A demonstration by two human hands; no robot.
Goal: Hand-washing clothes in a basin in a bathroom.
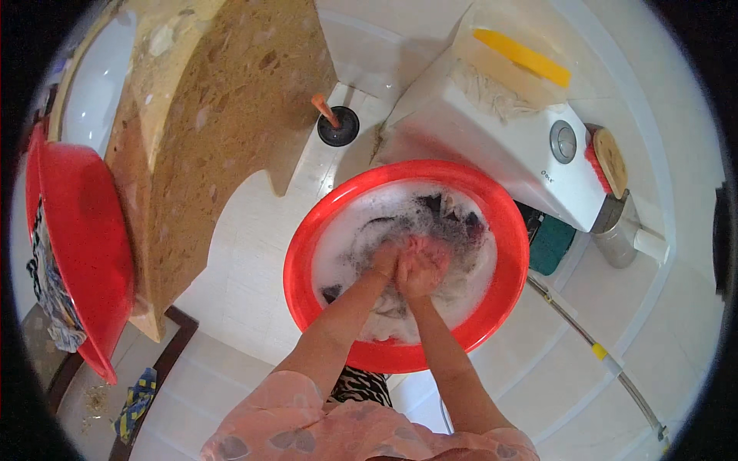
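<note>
With fingers seemingly curled on right hand (421,269) and partly hidden on left hand (385,259), meeting inside red basin (513,261); cannot tell whether gripping anything; amid suds (337,242) inside red basin, wet laundry (474,226); probably at hand-washing step; likely calling next for firm hold and rubbing.

A speckled brown stone vanity (231,77) is holding a white sink (100,84). White floor tiles (238,284) are spreading beside it, a pale wall (373,54) is rising beyond its far end, and a white toilet tank (492,127) is standing well to its right.
</note>
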